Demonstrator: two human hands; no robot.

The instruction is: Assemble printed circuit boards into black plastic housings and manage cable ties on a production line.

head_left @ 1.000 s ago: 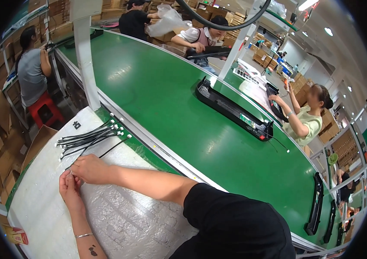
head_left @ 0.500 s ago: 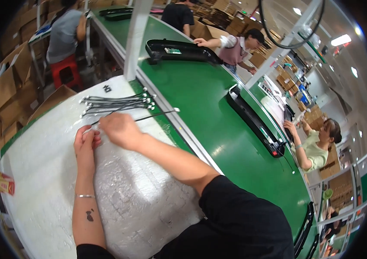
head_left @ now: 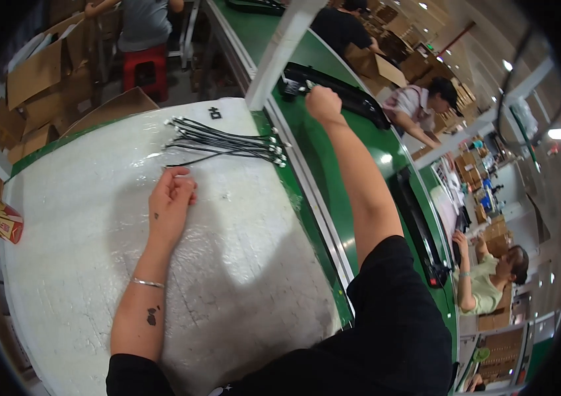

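Note:
My right hand point(head_left: 324, 103) is stretched out over the green conveyor, its fingers closed at the near edge of a long black plastic housing point(head_left: 353, 99). A small pale spot shows by the fingertips, but what they grip is hidden. My left hand point(head_left: 173, 200) rests above the white, film-covered table point(head_left: 82, 211) with fingers curled in and nothing visible in them. Just beyond it lies a bundle of black cables point(head_left: 224, 140) with white connectors at their ends. One cable's end lies close to the left fingertips.
A white post point(head_left: 283, 49) stands between table and conveyor point(head_left: 376, 148). A second black housing point(head_left: 419, 228) lies further along the belt. Co-workers sit or stand across the belt and at the back. A carton point(head_left: 46, 72) and red stool point(head_left: 145, 71) are beyond the table.
My right hand has left the cables and reached out to the black housing. My left hand has come away from the cable it was at. The view has turned, shifting the scene.

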